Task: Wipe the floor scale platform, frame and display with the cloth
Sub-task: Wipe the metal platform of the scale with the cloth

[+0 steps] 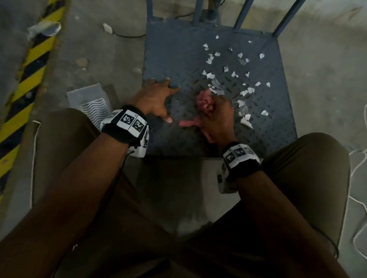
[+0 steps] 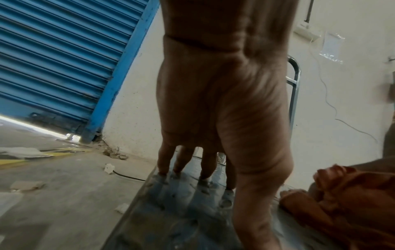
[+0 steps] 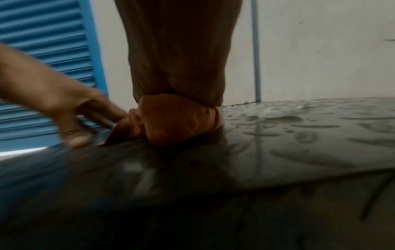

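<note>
The cloth [image 1: 203, 100], pink and bunched into a wad, sits on the near middle of the scale platform [image 1: 176, 53], with one tail lying flat toward the near edge. The right hand [image 1: 216, 117] grips the wad with fingers curled tightly round it and presses it onto the tread plate, a hold judged to suit pushing the paper scraps [image 1: 234, 77] that litter the right half of the platform. The left hand [image 1: 157, 97] rests beside it with fingers spread and straight, tips planted on the plate near its left edge, apparently as a brace for the crouched body. The frame uprights [image 1: 245, 10] rise from the far edge and are cut off at the top; the display is not in view. A ribbed white tray [image 1: 89, 100] lies on the concrete floor [image 1: 102, 56] just left of the platform, partly hidden by a knee. The right wrist view is blurred, so individual fingers cannot be separated there.
</note>
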